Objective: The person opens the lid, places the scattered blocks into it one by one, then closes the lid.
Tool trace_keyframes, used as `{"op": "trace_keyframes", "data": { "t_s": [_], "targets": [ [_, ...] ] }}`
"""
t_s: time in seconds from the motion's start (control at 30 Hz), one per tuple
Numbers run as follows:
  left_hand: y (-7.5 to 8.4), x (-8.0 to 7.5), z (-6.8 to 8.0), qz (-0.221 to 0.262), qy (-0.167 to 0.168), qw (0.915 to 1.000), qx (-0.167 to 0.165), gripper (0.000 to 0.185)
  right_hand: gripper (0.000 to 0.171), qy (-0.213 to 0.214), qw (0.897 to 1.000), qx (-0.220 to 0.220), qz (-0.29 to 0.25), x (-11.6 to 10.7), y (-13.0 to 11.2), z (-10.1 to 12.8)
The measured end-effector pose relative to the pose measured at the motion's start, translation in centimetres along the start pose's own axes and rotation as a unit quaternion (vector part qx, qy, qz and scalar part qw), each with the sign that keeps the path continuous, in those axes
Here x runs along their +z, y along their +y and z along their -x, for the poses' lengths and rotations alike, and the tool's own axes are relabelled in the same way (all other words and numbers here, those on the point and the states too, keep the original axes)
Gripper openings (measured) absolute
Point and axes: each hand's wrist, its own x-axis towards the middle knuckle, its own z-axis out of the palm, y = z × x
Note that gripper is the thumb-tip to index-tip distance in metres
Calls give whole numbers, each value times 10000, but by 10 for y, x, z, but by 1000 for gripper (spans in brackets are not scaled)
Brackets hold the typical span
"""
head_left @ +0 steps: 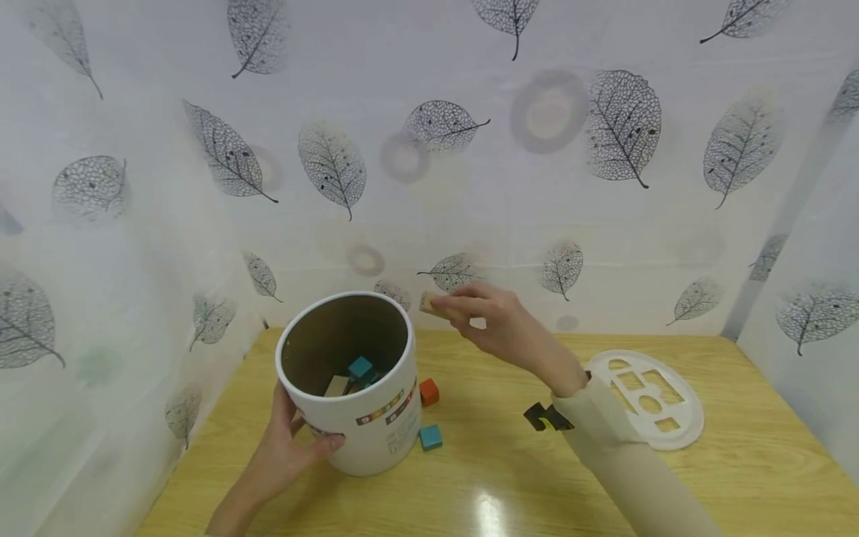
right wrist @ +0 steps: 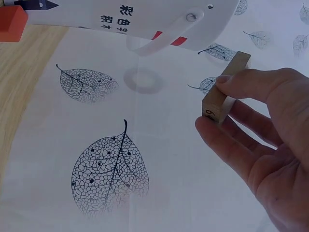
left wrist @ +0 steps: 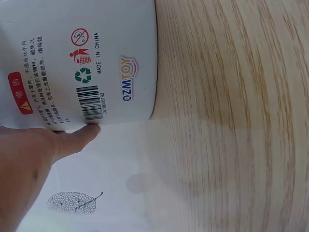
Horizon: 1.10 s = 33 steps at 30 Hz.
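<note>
The wooden table (head_left: 738, 477) is enclosed by leaf-printed white sheeting (head_left: 604, 186) on three sides. On it stands a white cylindrical tub (head_left: 376, 440), upright and open-topped, with a few blocks lying at its bottom. To its right lies a white shape-sorter lid (head_left: 684, 429), flat and well apart from the tub.

The left hand (head_left: 285, 451) grips the tub's near wall, thumb curled across the front. The right hand (head_left: 496, 324) is raised just beside the tub's far right rim, pinching a plain wooden block (head_left: 432, 306) between thumb and fingertips. The block lies to the tub-side of that hand; the opening is to the left of the block and lower. The right hand is the nearer to the opening.

An orange block (head_left: 429, 391) and a blue block (head_left: 431, 437) rest on the table against or just beside the tub's right base; contact cannot be confirmed.

The right wrist view shows the block's long axis running away from the fingers, with a printed mark on its end face, possibly a numeral. The left wrist view shows the tub's barcode and label and the thumb (left wrist: 79, 137) pressed on the wall.
</note>
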Motion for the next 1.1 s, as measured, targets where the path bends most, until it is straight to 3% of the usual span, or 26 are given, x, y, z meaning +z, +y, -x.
{"op": "trace_keyframes", "data": {
  "t_s": [0.4,0.67,1.1],
  "targets": [
    [2,-1,1,-22,0,10000,-76,123,46,-641,9970,-285,327,5,-18,-37],
    [5,1,1,-15,-44,10000,-10,124,41,-787,9952,-428,386,25,-38,-58],
    [5,-1,1,4,-128,9999,-9,123,35,-1410,9897,-199,174,47,-56,-87]
  ]
}}
